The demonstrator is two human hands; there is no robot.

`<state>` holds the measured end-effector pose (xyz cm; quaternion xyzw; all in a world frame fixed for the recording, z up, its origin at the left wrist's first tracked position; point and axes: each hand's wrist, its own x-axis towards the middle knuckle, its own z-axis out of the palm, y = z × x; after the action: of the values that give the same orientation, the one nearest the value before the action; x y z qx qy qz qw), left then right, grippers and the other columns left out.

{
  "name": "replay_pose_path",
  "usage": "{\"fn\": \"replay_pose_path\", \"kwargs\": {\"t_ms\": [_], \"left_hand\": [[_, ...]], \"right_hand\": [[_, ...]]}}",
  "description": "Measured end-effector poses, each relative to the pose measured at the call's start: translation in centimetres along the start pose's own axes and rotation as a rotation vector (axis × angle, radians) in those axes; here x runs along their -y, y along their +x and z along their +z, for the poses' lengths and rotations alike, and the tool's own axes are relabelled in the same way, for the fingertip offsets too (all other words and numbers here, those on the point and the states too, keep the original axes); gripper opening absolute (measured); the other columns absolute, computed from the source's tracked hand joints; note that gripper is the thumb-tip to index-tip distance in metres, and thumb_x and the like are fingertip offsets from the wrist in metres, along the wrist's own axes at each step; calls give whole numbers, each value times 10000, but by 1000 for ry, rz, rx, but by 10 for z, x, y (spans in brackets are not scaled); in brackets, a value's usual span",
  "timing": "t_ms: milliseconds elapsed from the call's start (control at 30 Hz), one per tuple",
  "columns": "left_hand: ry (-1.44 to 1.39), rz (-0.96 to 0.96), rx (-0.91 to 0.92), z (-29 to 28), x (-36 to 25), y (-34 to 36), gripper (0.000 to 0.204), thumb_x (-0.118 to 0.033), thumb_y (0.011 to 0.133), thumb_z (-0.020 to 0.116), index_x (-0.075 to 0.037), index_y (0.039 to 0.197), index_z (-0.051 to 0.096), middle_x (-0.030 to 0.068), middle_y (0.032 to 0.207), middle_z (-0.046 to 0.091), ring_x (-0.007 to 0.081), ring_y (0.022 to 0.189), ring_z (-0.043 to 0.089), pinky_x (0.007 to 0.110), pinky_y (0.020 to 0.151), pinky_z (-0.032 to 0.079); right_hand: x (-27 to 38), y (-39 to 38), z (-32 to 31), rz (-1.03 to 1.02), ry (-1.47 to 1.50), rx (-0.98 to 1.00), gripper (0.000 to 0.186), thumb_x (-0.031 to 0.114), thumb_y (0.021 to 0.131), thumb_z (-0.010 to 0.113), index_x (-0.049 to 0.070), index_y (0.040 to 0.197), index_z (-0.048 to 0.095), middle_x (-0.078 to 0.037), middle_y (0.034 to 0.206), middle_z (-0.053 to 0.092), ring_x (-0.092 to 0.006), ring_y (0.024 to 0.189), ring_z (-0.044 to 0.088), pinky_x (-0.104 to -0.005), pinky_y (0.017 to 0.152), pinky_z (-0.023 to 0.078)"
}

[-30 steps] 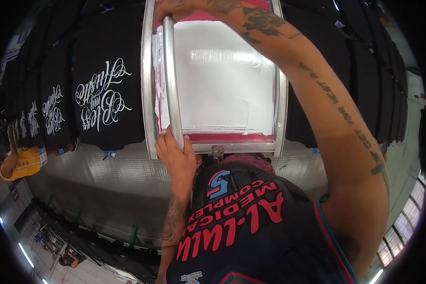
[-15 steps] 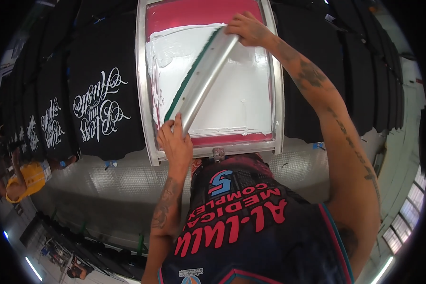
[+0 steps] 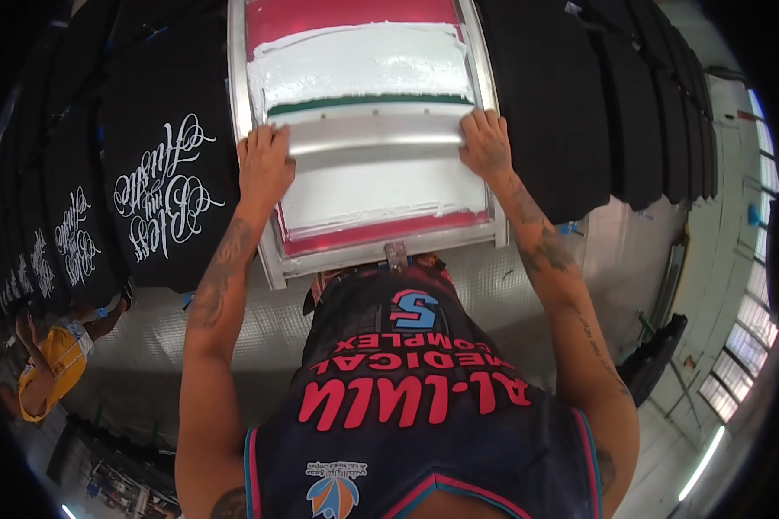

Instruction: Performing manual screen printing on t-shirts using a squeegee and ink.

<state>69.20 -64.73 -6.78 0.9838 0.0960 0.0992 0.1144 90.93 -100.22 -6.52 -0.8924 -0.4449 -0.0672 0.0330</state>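
Both hands gripped one long metal squeegee (image 3: 374,141) that lay straight across the printing screen (image 3: 365,186): the left hand (image 3: 264,164) was closed over its left end, fingers curled on top, and the right hand (image 3: 486,143) was closed over its right end in the same way. The green rubber edge of the squeegee sat on the far side of the hands, pressed against the mesh. Beyond that edge lay a thick band of white ink (image 3: 359,69), held in by the metal frame (image 3: 237,95) of the screen, with bare pink mesh past it; on the near side of the hands the mesh carried only a thin white film. Off to the side of the left hand lay a black shirt (image 3: 160,195) with white script already printed on it, and more black shirts (image 3: 571,112) lay off to the side of the right hand. The likeliest trouble from here, as a judgement, was uneven pressure: if one hand bore down harder than the other, the blade would tilt and leave a patchy or streaked print. Ink could also creep round the blade ends toward the frame and onto the fingers.
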Motion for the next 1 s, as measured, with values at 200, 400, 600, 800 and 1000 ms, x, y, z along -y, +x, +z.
{"fn": "replay_pose_path", "kwargs": {"t_ms": [200, 400, 600, 800, 1000], "left_hand": [[-222, -37, 121, -66, -67, -101, 454, 67, 644, 657, -50, 1081, 697, 103, 976, 598, 299, 986, 581, 412, 835, 433], [-219, -179, 140, -78, -103, -153, 439, 84, 640, 654, -51, 1057, 689, 96, 1007, 636, 315, 981, 579, 422, 837, 452], [-178, -253, 173, -64, -106, -144, 402, 118, 643, 641, -32, 1016, 660, 113, 1031, 641, 358, 1000, 575, 451, 886, 499], [-113, -259, 195, -55, -97, -122, 347, 60, 634, 686, -35, 967, 671, 106, 1009, 654, 351, 1012, 577, 455, 829, 549], [98, -140, 57, -17, -14, 45, 144, -32, 747, 662, -28, 880, 718, 166, 909, 686, 385, 858, 653, 474, 730, 594]], "right_hand": [[36, -104, -90, 125, 292, 61, 374, 47, 600, 668, 98, 970, 665, -48, 941, 610, -286, 947, 572, -420, 826, 434], [49, -143, -88, 121, 423, 134, 368, -11, 627, 626, 106, 970, 695, -40, 1043, 697, -268, 1027, 620, -404, 903, 436], [43, -135, -87, 88, 376, 222, 363, -5, 607, 633, 98, 950, 695, -55, 932, 688, -284, 897, 626, -403, 857, 471], [44, -123, -65, 133, 339, 78, 332, 47, 540, 672, 86, 868, 705, -69, 870, 688, -298, 751, 627, -408, 684, 543], [-27, 47, -14, 32, 143, -92, 153, 224, 642, 738, 134, 764, 723, -103, 750, 706, -314, 708, 713, -432, 637, 590]]}}
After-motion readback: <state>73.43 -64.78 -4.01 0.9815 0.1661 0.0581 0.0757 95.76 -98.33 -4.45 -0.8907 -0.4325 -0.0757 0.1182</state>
